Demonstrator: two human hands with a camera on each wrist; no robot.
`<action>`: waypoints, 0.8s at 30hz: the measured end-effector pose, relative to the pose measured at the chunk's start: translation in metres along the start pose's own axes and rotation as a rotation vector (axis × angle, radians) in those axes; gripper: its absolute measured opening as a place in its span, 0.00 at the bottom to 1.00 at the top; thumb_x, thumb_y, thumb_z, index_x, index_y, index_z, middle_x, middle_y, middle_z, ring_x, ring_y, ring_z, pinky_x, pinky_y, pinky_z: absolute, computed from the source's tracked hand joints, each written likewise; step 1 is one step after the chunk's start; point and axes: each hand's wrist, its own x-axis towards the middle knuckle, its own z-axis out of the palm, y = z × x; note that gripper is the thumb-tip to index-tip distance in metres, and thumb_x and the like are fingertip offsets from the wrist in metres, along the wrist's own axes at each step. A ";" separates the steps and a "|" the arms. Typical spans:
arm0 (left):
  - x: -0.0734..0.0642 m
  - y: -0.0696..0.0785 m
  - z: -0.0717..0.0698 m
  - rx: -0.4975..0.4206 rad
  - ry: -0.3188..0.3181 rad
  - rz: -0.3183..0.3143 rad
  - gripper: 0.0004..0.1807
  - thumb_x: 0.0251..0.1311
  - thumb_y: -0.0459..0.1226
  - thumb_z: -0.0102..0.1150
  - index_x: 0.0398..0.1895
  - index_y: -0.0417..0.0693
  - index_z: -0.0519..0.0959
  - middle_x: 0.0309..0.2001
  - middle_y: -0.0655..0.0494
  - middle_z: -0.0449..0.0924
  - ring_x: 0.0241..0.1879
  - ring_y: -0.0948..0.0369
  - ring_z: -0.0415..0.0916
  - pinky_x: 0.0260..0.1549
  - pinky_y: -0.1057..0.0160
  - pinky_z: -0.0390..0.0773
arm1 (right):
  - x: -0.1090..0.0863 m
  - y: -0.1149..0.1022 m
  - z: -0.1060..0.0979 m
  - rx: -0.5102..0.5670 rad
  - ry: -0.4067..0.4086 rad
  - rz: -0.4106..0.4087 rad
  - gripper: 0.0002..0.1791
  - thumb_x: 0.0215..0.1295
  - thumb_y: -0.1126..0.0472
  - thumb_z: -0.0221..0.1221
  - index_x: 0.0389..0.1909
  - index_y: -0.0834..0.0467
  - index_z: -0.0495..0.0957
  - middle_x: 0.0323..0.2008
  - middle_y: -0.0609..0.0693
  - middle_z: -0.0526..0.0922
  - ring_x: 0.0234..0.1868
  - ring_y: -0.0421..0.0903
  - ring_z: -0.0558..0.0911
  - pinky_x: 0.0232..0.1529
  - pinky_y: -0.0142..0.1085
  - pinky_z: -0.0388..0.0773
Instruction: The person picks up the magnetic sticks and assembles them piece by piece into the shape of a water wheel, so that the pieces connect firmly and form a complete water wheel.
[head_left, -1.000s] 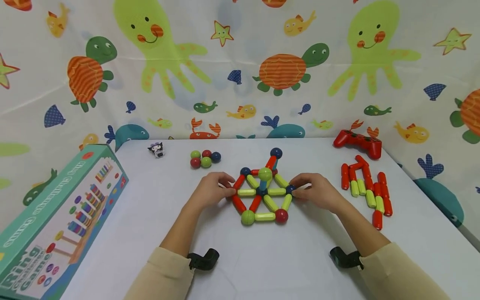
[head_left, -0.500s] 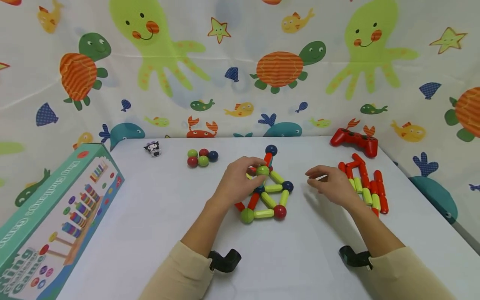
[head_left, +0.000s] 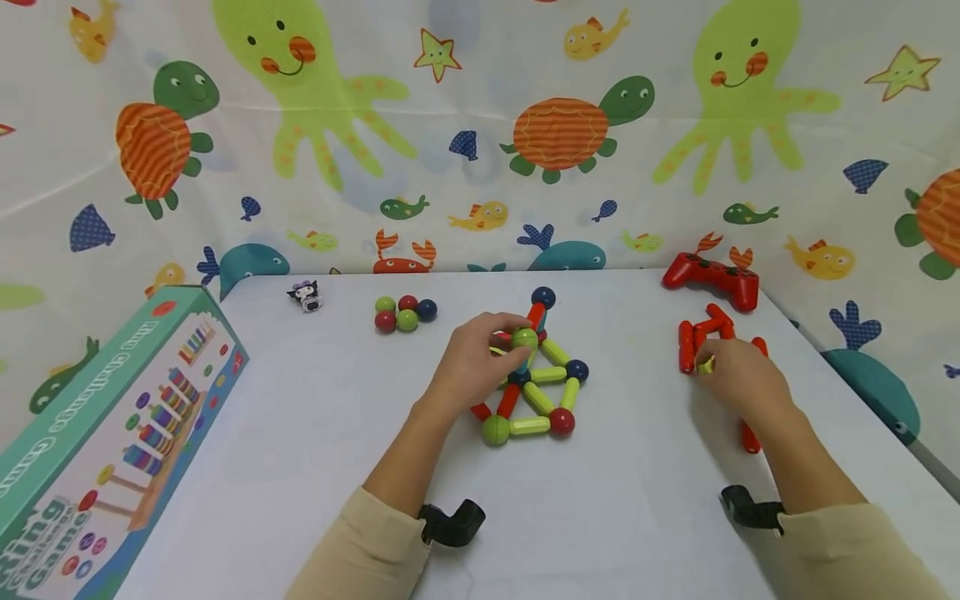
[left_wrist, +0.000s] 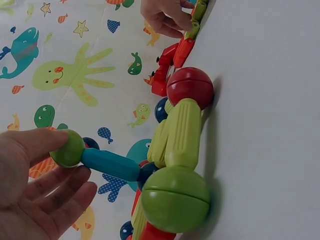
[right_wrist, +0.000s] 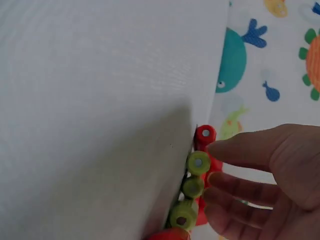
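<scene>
In the head view my left hand [head_left: 480,358] pinches a green ball [head_left: 524,338] at the top of a teal magnetic rod [left_wrist: 111,164]. The rod stands on a dark blue ball in the middle of a flat magnetic-stick structure [head_left: 531,426] of red and yellow-green rods and coloured balls. My left hand covers part of its left side. Over at the right, my right hand [head_left: 742,379] is at the pile of loose rods. In the right wrist view its thumb and fingertips are spread right at the end of a yellow-green rod [right_wrist: 198,162], beside red rods [right_wrist: 205,133].
Several loose balls [head_left: 407,320] lie grouped at the back left, near a small figurine [head_left: 306,296]. A red game controller [head_left: 711,281] sits behind the rods. A ring game box [head_left: 127,442] stands along the left edge. Patterned cloth [head_left: 337,217] hangs behind the table.
My left hand has moved from the structure's left corner to the upright green ball and taken hold of it. My right hand has left the right corner and moved right to the loose rods.
</scene>
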 end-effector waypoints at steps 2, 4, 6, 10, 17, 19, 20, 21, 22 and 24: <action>0.000 -0.001 0.000 -0.010 -0.001 -0.001 0.21 0.68 0.41 0.67 0.64 0.57 0.81 0.57 0.55 0.81 0.56 0.56 0.80 0.47 0.61 0.87 | 0.001 0.003 0.003 0.006 0.030 -0.004 0.26 0.63 0.59 0.68 0.58 0.70 0.77 0.48 0.71 0.80 0.49 0.67 0.75 0.41 0.59 0.82; -0.001 -0.002 0.000 -0.021 0.000 -0.005 0.21 0.68 0.42 0.66 0.64 0.58 0.80 0.57 0.55 0.81 0.56 0.56 0.80 0.47 0.60 0.87 | 0.006 0.003 0.007 0.024 0.053 -0.013 0.27 0.64 0.58 0.67 0.59 0.69 0.76 0.45 0.69 0.80 0.47 0.65 0.76 0.40 0.56 0.82; -0.002 -0.003 0.000 -0.027 0.006 -0.012 0.22 0.68 0.42 0.67 0.64 0.58 0.80 0.58 0.56 0.81 0.56 0.56 0.80 0.47 0.60 0.87 | 0.013 0.002 0.009 0.026 0.066 -0.032 0.27 0.66 0.57 0.65 0.61 0.68 0.76 0.41 0.66 0.80 0.45 0.63 0.76 0.38 0.51 0.82; -0.002 -0.003 0.000 -0.042 0.013 -0.019 0.22 0.68 0.41 0.67 0.64 0.58 0.81 0.58 0.56 0.81 0.56 0.56 0.80 0.47 0.59 0.87 | 0.030 -0.003 0.010 -0.016 0.055 -0.033 0.29 0.68 0.55 0.64 0.63 0.67 0.73 0.42 0.65 0.81 0.44 0.62 0.77 0.38 0.50 0.80; -0.002 -0.003 0.004 -0.058 0.008 -0.025 0.21 0.69 0.41 0.66 0.64 0.58 0.80 0.58 0.56 0.81 0.56 0.56 0.80 0.47 0.60 0.87 | 0.039 -0.014 0.009 -0.066 -0.073 0.008 0.27 0.68 0.57 0.63 0.62 0.67 0.73 0.45 0.66 0.82 0.44 0.62 0.78 0.37 0.49 0.81; -0.003 -0.003 0.004 -0.061 0.010 -0.026 0.21 0.68 0.41 0.66 0.64 0.58 0.80 0.58 0.56 0.81 0.56 0.56 0.80 0.47 0.59 0.87 | 0.035 -0.021 0.009 -0.058 -0.109 0.016 0.25 0.67 0.58 0.64 0.60 0.66 0.74 0.42 0.64 0.83 0.42 0.59 0.78 0.35 0.45 0.80; -0.003 -0.003 0.004 -0.062 0.011 -0.026 0.21 0.68 0.41 0.66 0.64 0.58 0.80 0.57 0.56 0.81 0.56 0.55 0.80 0.47 0.59 0.87 | 0.032 -0.024 0.010 -0.053 -0.124 0.017 0.25 0.66 0.58 0.64 0.59 0.66 0.74 0.41 0.63 0.83 0.41 0.58 0.78 0.34 0.43 0.80; -0.002 -0.003 0.004 -0.063 0.012 -0.025 0.21 0.68 0.41 0.66 0.64 0.58 0.80 0.57 0.56 0.81 0.56 0.56 0.80 0.47 0.59 0.87 | 0.028 -0.027 0.010 -0.047 -0.137 0.015 0.24 0.65 0.58 0.65 0.58 0.66 0.75 0.40 0.62 0.83 0.40 0.57 0.78 0.34 0.41 0.80; -0.002 -0.003 0.004 -0.064 0.013 -0.024 0.21 0.68 0.41 0.67 0.64 0.58 0.80 0.57 0.56 0.81 0.56 0.56 0.80 0.47 0.59 0.87 | 0.025 -0.030 0.010 -0.045 -0.149 0.011 0.24 0.64 0.58 0.66 0.57 0.66 0.76 0.40 0.62 0.82 0.40 0.57 0.78 0.33 0.40 0.80; -0.002 -0.004 0.004 -0.068 0.017 -0.025 0.21 0.68 0.41 0.67 0.64 0.58 0.80 0.57 0.56 0.81 0.56 0.56 0.80 0.47 0.59 0.87 | 0.018 -0.035 0.011 -0.037 -0.168 -0.015 0.24 0.63 0.59 0.67 0.56 0.66 0.77 0.40 0.62 0.83 0.39 0.55 0.79 0.33 0.39 0.82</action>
